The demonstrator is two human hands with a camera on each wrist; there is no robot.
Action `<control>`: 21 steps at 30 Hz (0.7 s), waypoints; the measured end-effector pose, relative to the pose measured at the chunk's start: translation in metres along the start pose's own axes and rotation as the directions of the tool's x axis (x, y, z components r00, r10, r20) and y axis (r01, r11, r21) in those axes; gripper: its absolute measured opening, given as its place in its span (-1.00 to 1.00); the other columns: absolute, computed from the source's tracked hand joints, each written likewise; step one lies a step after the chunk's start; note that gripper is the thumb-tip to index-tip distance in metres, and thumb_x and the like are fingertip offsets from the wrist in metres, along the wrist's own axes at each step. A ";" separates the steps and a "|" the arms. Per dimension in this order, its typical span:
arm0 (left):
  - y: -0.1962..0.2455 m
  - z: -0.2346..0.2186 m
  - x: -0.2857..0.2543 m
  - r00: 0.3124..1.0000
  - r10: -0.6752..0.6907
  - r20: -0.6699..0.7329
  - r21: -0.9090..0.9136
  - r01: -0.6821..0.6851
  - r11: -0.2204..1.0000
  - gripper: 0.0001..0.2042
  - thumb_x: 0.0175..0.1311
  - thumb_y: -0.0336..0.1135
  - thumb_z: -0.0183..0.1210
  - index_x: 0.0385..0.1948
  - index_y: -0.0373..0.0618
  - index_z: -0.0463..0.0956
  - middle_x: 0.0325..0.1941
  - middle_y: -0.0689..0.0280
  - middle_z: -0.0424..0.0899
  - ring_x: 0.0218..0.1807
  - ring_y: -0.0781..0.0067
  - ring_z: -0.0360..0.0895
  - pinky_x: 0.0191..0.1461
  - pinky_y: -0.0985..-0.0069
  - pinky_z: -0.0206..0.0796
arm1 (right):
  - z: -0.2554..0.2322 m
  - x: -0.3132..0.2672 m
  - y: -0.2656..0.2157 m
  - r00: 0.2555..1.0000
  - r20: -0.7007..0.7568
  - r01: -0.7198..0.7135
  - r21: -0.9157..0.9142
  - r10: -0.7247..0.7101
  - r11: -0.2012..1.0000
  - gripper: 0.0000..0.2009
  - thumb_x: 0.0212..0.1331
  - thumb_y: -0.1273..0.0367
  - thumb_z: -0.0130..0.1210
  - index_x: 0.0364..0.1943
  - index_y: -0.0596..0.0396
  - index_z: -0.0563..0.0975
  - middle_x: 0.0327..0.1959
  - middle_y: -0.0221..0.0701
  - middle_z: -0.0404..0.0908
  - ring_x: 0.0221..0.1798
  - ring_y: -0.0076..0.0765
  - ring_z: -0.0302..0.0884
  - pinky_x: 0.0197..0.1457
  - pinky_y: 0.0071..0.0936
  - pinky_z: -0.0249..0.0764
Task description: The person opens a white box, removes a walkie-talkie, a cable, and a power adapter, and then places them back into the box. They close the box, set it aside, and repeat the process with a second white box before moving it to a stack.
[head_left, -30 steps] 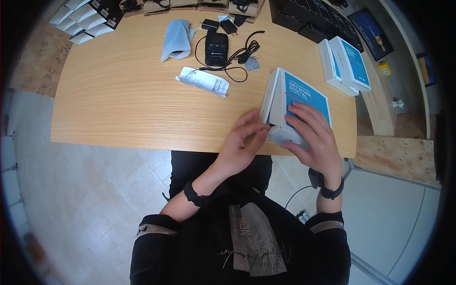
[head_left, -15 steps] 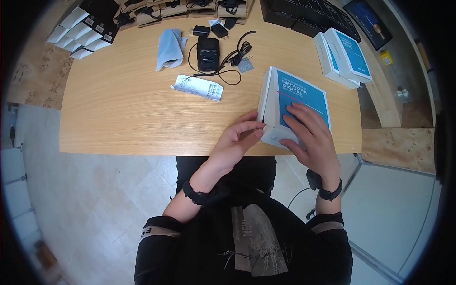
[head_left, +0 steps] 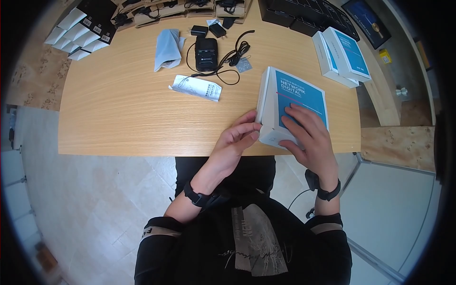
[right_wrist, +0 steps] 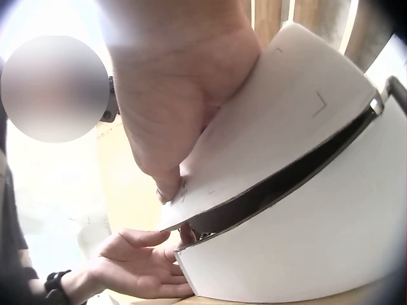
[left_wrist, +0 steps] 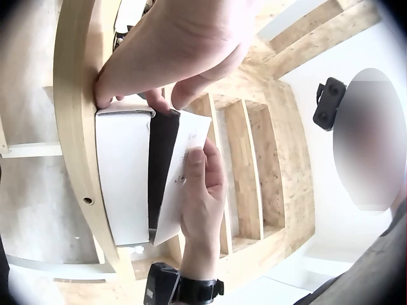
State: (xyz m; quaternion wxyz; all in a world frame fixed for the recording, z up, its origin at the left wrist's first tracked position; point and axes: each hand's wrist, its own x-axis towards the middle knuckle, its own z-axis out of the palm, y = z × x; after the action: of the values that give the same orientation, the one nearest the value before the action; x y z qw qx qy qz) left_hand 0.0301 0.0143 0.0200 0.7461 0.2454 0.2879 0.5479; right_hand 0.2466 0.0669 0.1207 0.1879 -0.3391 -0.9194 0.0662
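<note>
A white box with a blue printed lid [head_left: 304,88] sits near the front edge of the wooden table. My right hand [head_left: 311,135] grips the lid, fingers spread over its top and thumb on the front side wall. At the left front corner is my left hand [head_left: 232,145], thumb by the lid's edge. Seen from the right wrist, a dark gap runs between the lid [right_wrist: 286,133] and the white lower part [right_wrist: 305,248], and one left finger reaches into it. The left wrist view shows the lid tilted from the lower part [left_wrist: 124,178].
A black handheld radio [head_left: 206,54] with a strap, a coiled black cable [head_left: 240,52], a grey pouch [head_left: 168,50] and a printed white packet [head_left: 197,87] lie farther back. Two similar boxes [head_left: 349,54] stand at the right. Black boxes [head_left: 308,19] line the back.
The lid has come down slightly at the left front corner, and the dark gap seen there from the head view has narrowed. Both hands stay on the box; the head view has shifted.
</note>
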 end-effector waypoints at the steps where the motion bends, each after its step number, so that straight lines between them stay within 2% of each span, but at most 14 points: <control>1: -0.001 0.000 0.000 1.000 0.011 -0.013 0.041 -0.010 0.999 -0.79 0.43 -0.53 0.15 0.03 -0.24 0.63 0.53 0.22 0.20 0.49 0.41 0.25 0.49 0.44 0.15 | 0.000 0.000 0.000 1.000 0.003 0.002 -0.004 -0.002 1.000 -0.49 -0.06 0.27 0.47 0.06 0.03 0.64 0.24 -0.30 0.56 0.35 -0.05 0.44 0.34 -0.15 0.41; 6: 0.003 0.005 -0.001 0.999 0.037 -0.029 0.189 -0.031 0.982 -0.77 0.43 -0.59 0.11 0.03 -0.21 0.64 0.50 0.22 0.24 0.45 0.38 0.32 0.46 0.45 0.21 | 0.000 0.000 -0.002 1.000 0.010 0.004 -0.036 -0.004 0.999 -0.51 -0.03 0.26 0.45 0.06 0.01 0.64 0.24 -0.30 0.56 0.36 -0.06 0.43 0.34 -0.15 0.40; 8: 0.001 0.005 -0.003 0.992 0.128 -0.017 0.332 -0.115 0.936 -0.75 0.43 -0.63 0.06 0.04 -0.23 0.63 0.46 0.20 0.26 0.42 0.36 0.37 0.41 0.45 0.29 | 0.001 0.000 -0.003 1.000 0.012 0.000 -0.049 0.000 0.999 -0.52 -0.02 0.25 0.44 0.06 0.01 0.65 0.23 -0.30 0.57 0.36 -0.07 0.43 0.35 -0.15 0.40; 9: 0.000 0.005 -0.004 0.991 0.129 -0.017 0.333 -0.116 0.936 -0.75 0.43 -0.63 0.06 0.04 -0.23 0.63 0.46 0.20 0.26 0.42 0.36 0.37 0.41 0.45 0.29 | 0.002 -0.001 -0.003 1.000 0.014 0.007 -0.062 -0.006 0.998 -0.52 -0.01 0.25 0.44 0.06 0.01 0.65 0.23 -0.30 0.57 0.36 -0.07 0.43 0.35 -0.15 0.39; 11: -0.002 0.006 -0.008 0.964 0.265 0.024 0.424 -0.250 0.870 -0.70 0.41 -0.68 0.04 0.08 -0.23 0.61 0.43 0.19 0.35 0.39 0.31 0.44 0.38 0.46 0.33 | 0.003 -0.001 -0.003 1.000 0.017 0.012 -0.073 -0.011 0.997 -0.53 -0.01 0.25 0.44 0.05 0.01 0.65 0.22 -0.30 0.57 0.36 -0.07 0.42 0.36 -0.15 0.39; 12: -0.001 0.005 -0.009 0.964 0.264 0.024 0.425 -0.249 0.870 -0.70 0.41 -0.68 0.04 0.08 -0.23 0.61 0.43 0.19 0.35 0.39 0.31 0.44 0.38 0.46 0.33 | 0.003 0.000 -0.004 1.000 0.016 0.008 -0.072 -0.007 0.997 -0.54 -0.01 0.26 0.43 0.05 0.01 0.65 0.22 -0.30 0.57 0.36 -0.07 0.42 0.36 -0.14 0.38; 14: 0.006 0.005 -0.011 0.931 0.347 0.112 0.735 -0.313 0.601 -0.72 0.41 -0.66 0.04 0.07 -0.26 0.62 0.36 0.10 0.41 0.40 0.24 0.44 0.34 0.45 0.36 | 0.004 0.000 -0.005 1.000 0.016 0.004 -0.071 -0.003 0.997 -0.54 -0.01 0.26 0.43 0.05 0.01 0.66 0.22 -0.30 0.57 0.36 -0.07 0.42 0.37 -0.14 0.38; 18: 0.021 0.021 -0.013 0.949 0.308 0.069 0.773 -0.245 0.585 -0.74 0.41 -0.63 0.07 0.06 -0.30 0.61 0.37 0.01 0.43 0.42 0.13 0.43 0.36 0.41 0.35 | 0.000 0.002 -0.006 0.999 0.041 0.008 -0.070 -0.005 0.997 -0.54 0.00 0.29 0.43 0.06 0.00 0.65 0.22 -0.29 0.56 0.36 -0.07 0.42 0.39 -0.13 0.36; 20: 0.024 0.021 -0.009 0.936 0.313 0.159 0.844 -0.293 0.448 -0.72 0.44 -0.57 0.07 0.12 -0.34 0.56 0.44 -0.03 0.37 0.45 0.07 0.39 0.40 0.37 0.30 | -0.003 0.003 -0.008 0.999 0.048 0.011 -0.083 -0.007 0.997 -0.53 0.00 0.30 0.43 0.08 -0.01 0.65 0.24 -0.28 0.55 0.38 -0.08 0.41 0.41 -0.11 0.35; 21: 0.023 0.022 -0.007 0.935 0.315 0.164 0.843 -0.299 0.447 -0.72 0.44 -0.57 0.07 0.12 -0.34 0.56 0.44 -0.03 0.37 0.45 0.07 0.39 0.40 0.37 0.30 | -0.008 0.005 -0.012 0.996 0.094 0.007 -0.106 0.003 0.994 -0.47 -0.02 0.30 0.44 0.14 -0.04 0.61 0.27 -0.27 0.52 0.39 -0.07 0.39 0.43 -0.06 0.32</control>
State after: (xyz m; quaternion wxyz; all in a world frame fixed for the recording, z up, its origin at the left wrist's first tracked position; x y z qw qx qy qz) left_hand 0.0283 0.0125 0.0520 0.4121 0.6248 0.4775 0.4603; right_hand 0.2390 0.0614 0.1323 0.1262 -0.3442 -0.9298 0.0327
